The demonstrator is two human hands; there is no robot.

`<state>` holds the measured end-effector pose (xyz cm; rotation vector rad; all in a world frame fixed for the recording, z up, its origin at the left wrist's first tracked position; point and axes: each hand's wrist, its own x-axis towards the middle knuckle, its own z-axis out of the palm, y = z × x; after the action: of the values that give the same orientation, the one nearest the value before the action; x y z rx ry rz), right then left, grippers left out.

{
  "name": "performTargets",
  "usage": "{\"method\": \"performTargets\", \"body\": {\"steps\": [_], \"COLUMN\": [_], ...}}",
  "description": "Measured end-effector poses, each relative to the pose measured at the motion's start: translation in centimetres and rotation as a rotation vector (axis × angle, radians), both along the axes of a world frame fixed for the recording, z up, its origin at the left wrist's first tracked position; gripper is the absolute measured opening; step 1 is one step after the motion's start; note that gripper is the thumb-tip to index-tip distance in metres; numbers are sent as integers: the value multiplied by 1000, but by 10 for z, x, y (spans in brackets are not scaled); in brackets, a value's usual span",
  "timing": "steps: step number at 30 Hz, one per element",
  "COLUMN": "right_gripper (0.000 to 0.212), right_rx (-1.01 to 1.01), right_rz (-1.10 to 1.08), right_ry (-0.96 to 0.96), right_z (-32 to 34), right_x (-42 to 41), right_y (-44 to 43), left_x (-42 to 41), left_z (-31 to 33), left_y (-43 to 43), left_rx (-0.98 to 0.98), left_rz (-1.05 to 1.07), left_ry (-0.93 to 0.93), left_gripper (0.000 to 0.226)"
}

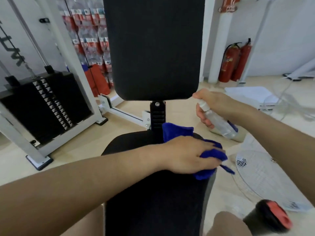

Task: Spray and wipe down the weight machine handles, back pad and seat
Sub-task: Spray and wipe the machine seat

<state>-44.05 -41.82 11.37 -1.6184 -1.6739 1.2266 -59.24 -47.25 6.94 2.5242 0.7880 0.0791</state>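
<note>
Cloth (177, 132) lay on the seat's (153, 201) right edge, gripped by the left hand (185, 155); beyond the seat, the right hand (213, 106) clutched a spray bottle (219, 122).

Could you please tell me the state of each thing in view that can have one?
left hand: grips the blue cloth against the seat.
right hand: grips the spray bottle.
spray bottle: tilted, nozzle toward the back pad.
blue cloth: bunched, at the seat's right edge.
back pad: upright.
fire extinguishers: standing upright.
fan grille: lying flat.

Back pad (154, 48) top beyond upper edge; left fingers (208, 150) half under blue cloth (177, 133), its blurred tail perhaps a loop.
</note>
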Motion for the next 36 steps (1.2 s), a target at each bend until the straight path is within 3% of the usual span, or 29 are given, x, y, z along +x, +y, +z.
{"method": "performTargets", "body": {"steps": [3,5,7,9,11,14,17,19,23,26,30,36], "right_gripper": [59,59,60,60,60,59,62,62,59,59,62,54], "right_rx": [-3,-8,-21,-32,-38,-68,-89,-110,-175,-179,-230,-262], "right_rz": [-3,4,-2,-13,-21,-24,-22,-64,-176,-255,-302,-387], "right_ry": [37,27,5,-18,-9,73,76,102,160,144,123,164], "right_z": [-4,-11,-19,-26,-32,-37,-38,-36,-30,-27,-20,16], "right_x": [12,16,23,29,35,44,51,48,39,36,27,8], "right_y": [-7,-14,-22,-27,-33,-36,-35,-37,-57,-82,-121,-174], "left_x": [-39,-62,-66,-53,-38,-27,-26,-29,-32,-33,-51,-80], "left_z": [6,2,-5,-8,-5,0,4,2,-2,-3,12,31], "left_y": [11,33,53,61,51,12,-2,23,55,30,-21,-66], "left_rx": [-47,-14,-25,-4,3,-51,-153,-107,-46,-98,-206,-211], "left_rz": [-33,158,358,446,395,141,-29,68,280,249,208,600], "left_ry": [42,115,184,207,200,129,50,84,120,149,49,-79], "left_gripper": [42,45,33,28,34,49,45,46,22,47,48,63]}}
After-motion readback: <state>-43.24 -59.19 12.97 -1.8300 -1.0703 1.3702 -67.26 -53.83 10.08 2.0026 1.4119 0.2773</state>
